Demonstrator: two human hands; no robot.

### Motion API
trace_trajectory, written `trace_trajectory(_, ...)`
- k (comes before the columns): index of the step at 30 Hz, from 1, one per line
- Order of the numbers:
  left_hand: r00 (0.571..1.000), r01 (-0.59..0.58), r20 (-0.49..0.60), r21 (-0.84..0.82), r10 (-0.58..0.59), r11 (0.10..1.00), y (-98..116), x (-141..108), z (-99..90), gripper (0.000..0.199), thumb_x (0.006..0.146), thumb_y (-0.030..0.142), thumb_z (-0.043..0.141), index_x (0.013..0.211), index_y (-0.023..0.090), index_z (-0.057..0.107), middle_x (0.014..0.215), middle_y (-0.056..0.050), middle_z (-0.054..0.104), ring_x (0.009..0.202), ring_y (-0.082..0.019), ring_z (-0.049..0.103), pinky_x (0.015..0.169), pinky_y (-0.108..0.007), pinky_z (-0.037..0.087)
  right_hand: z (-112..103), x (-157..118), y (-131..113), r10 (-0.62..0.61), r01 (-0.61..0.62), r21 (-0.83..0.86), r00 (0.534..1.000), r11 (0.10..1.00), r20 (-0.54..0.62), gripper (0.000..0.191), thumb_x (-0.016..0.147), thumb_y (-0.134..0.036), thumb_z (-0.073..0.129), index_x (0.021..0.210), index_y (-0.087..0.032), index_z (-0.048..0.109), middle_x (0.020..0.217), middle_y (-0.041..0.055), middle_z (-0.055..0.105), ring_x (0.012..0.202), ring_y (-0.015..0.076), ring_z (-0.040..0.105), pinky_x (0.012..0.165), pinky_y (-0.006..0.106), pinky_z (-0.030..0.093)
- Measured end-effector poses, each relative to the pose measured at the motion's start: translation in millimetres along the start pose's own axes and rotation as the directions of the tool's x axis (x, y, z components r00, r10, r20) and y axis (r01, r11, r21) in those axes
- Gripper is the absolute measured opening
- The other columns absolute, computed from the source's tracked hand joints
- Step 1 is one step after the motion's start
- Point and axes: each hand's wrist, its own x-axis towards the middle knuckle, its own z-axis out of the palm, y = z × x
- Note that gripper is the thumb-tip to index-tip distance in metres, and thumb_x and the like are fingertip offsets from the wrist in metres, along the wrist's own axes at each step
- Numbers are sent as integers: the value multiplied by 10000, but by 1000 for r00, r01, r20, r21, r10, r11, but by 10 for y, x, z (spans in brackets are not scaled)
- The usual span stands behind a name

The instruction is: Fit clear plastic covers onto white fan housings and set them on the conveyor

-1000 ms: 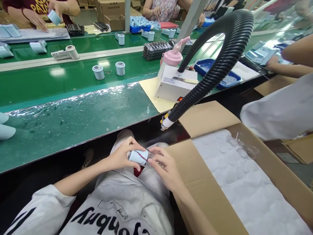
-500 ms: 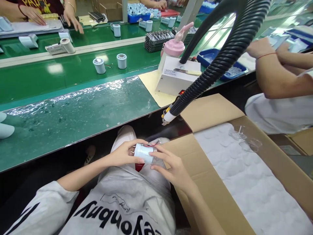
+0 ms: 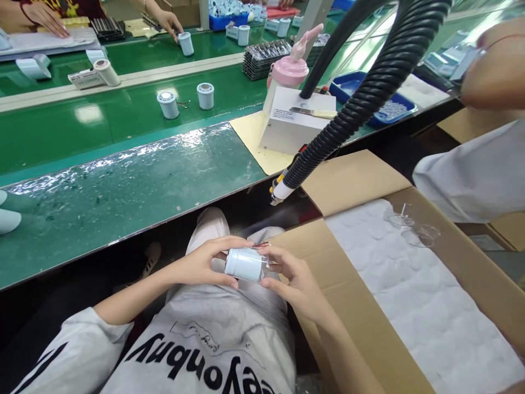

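Above my lap, a light-blue cylindrical housing (image 3: 243, 264) lies on its side between my two hands. My left hand (image 3: 199, 267) is closed around its left end, thumb below and fingers above. At the other end is a clear plastic piece (image 3: 264, 268). The fingers of my right hand (image 3: 294, 276) are bent and closed on that clear end. Thin red wires (image 3: 261, 245) stick out along the top, near the fingertips of both hands.
A green bench (image 3: 135, 191) runs in front, with two similar housings (image 3: 168, 105) beyond it. A black corrugated hose (image 3: 353, 104) arches down on the right. Below it stands an open carton (image 3: 320, 262) with clear rings (image 3: 422, 235) on white lining. Co-workers' arms (image 3: 498, 65) are nearby.
My right fingers have closed in on the clear end, and the wires lie closer to the hands. Across the bench, another person's hand now touches a housing. The co-worker's arm at right has moved.
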Motion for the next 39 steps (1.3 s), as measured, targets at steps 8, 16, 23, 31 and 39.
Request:
trace_trajectory(8,987,-162,5,90,162,983,-40,-27,-23,714,769,373,838,1420,282,560,1452,-125,582,1348,-308,538,1119,-451,449,34,14,47,134,-138,166,990,976,39,460,841,-559,749,1155,-250,617,1032,65,708,917,215,687,764,311,589)
trace_trajectory(16,977,-211,16,113,211,971,-76,-52,-37,752,775,346,838,1454,323,516,1474,-113,564,1361,-297,532,1143,-455,427,81,58,28,200,-205,309,979,929,49,448,830,-603,742,1076,-252,613,933,26,679,839,169,647,692,249,563)
trace_trajectory(23,974,-228,33,123,226,966,-81,-50,-32,749,778,324,837,1457,316,519,1479,-125,559,1360,-302,535,1156,-467,413,150,86,91,336,-338,422,938,841,81,567,755,-710,738,954,-202,580,738,-25,595,576,126,614,479,226,555)
trace_trajectory(31,961,-277,33,99,275,956,-51,-59,-27,769,788,277,832,1470,372,488,1504,-104,537,1381,-289,520,1158,-463,413,254,96,114,436,-460,494,884,738,172,654,720,-828,653,860,-203,524,535,-37,603,371,99,533,325,161,395)
trace_trajectory(39,963,-268,15,172,270,948,-26,-82,-2,656,821,243,800,1414,352,542,1459,-108,556,1323,-274,565,1106,-429,467,267,96,152,488,-618,474,786,627,380,742,791,-884,452,833,-157,594,506,15,604,309,75,433,281,159,276)
